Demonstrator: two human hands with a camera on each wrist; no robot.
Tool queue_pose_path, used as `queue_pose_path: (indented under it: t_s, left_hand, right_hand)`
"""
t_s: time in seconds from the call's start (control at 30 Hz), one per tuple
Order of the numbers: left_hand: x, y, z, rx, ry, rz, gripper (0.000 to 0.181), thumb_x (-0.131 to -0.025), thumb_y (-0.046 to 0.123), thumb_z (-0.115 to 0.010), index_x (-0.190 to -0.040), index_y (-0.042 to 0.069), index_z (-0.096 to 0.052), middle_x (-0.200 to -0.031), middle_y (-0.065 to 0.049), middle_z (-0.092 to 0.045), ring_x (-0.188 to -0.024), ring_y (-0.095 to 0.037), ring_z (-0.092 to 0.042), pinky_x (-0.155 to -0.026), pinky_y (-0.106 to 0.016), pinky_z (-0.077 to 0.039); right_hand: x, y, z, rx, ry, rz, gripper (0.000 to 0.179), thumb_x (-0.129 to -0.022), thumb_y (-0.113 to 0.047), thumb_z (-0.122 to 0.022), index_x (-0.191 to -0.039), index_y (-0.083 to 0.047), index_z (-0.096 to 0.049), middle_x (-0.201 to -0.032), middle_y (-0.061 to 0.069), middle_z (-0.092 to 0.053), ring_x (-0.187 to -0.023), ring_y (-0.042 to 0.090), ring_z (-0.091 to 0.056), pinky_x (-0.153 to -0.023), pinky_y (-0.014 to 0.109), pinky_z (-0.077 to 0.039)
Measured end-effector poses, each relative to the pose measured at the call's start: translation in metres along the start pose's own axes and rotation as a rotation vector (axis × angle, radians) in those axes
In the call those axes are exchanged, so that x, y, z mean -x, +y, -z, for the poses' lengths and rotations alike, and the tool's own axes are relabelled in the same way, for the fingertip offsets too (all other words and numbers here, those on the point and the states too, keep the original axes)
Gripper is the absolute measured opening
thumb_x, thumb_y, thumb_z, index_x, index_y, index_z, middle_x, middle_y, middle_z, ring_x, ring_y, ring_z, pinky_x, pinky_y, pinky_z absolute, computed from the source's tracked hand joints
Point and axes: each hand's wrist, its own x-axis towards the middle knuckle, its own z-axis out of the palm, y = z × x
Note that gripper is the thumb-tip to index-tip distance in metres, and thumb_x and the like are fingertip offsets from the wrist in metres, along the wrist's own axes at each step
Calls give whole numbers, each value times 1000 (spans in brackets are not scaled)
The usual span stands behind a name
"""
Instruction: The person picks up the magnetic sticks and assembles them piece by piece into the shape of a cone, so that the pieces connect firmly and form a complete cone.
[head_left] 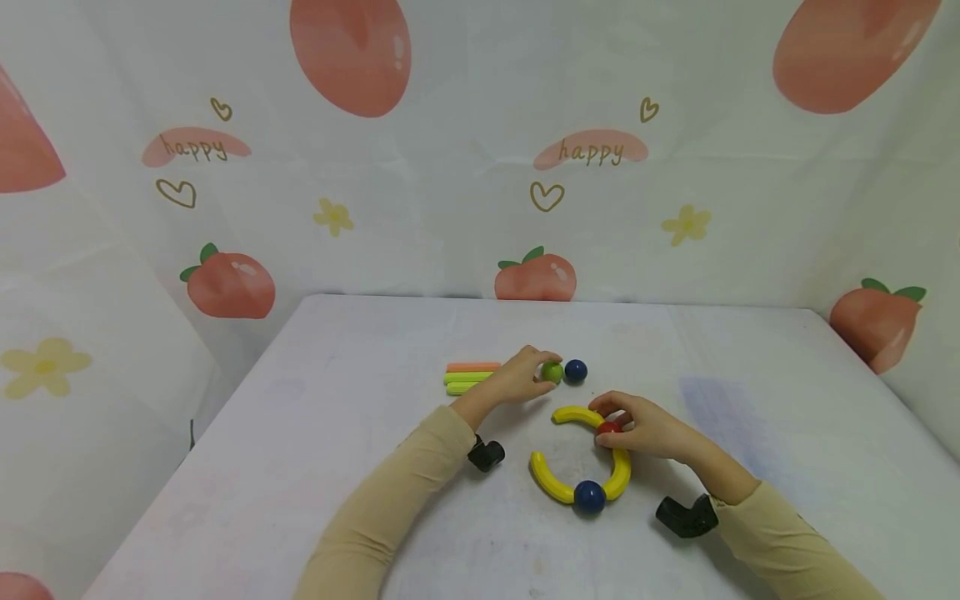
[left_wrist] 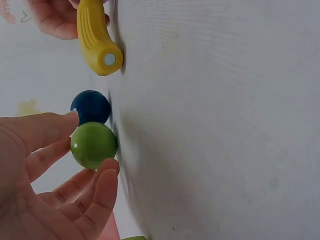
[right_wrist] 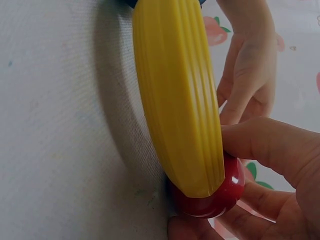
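Observation:
My left hand [head_left: 519, 377] has its thumb and fingers around a green ball [left_wrist: 94, 145], holding it low at the table. Beside that ball sits a dark blue ball [head_left: 576, 371]. My right hand [head_left: 651, 427] grips a red ball [right_wrist: 232, 186], partly covered by the fingers. Curved yellow pieces [head_left: 551, 479] form an open ring with the red ball and another blue ball [head_left: 589, 497]; its gap faces left. One curved yellow piece [left_wrist: 99, 42] shows a round metal disc at its free end. In the right wrist view, a yellow piece [right_wrist: 175, 95] meets the red ball.
Orange and yellow-green sticks [head_left: 468, 377] lie side by side left of the green ball, partly behind my left forearm. Black wrist-camera mounts [head_left: 686, 517] hang at both wrists. A white table [head_left: 360, 350] lies beneath, with a patterned cloth [head_left: 450, 183] behind it.

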Motion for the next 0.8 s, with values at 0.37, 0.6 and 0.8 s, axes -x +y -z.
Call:
queue_pose_path:
  t_s: [0.37, 0.6, 0.8]
  left_hand:
    - [-2, 3, 2, -18, -33, 57, 39, -88, 19, -65, -125, 16, -52, -119, -12, -56, -106, -22, -53, -90, -33, -45]
    - [0, 1, 1, 18, -63, 90, 37, -86, 20, -67, -121, 16, -54, -112, -10, -59, -93, -17, -54, -81, -27, -46]
    - [4, -3, 1, 53, -65, 94, 36, -86, 24, -67, -119, 16, -55, -109, -10, -61, -88, -17, -55, -77, -26, -47]
  right_hand:
    - [2, -3, -1, -6, -2, 12, 42, -85, -18, -67, -120, 0, -52, -115, 22, -58, -95, 25, -58, -83, 41, -52]
    - [1, -2, -2, -14, 6, 13, 41, -85, -20, -67, -118, 0, -52, -112, 21, -60, -94, 25, -59, -82, 41, -52]
    - [-3, 0, -4, -40, 34, -25, 42, -87, -26, -65, -117, 0, -52, -108, 20, -61, -88, 20, -61, -77, 34, -54]
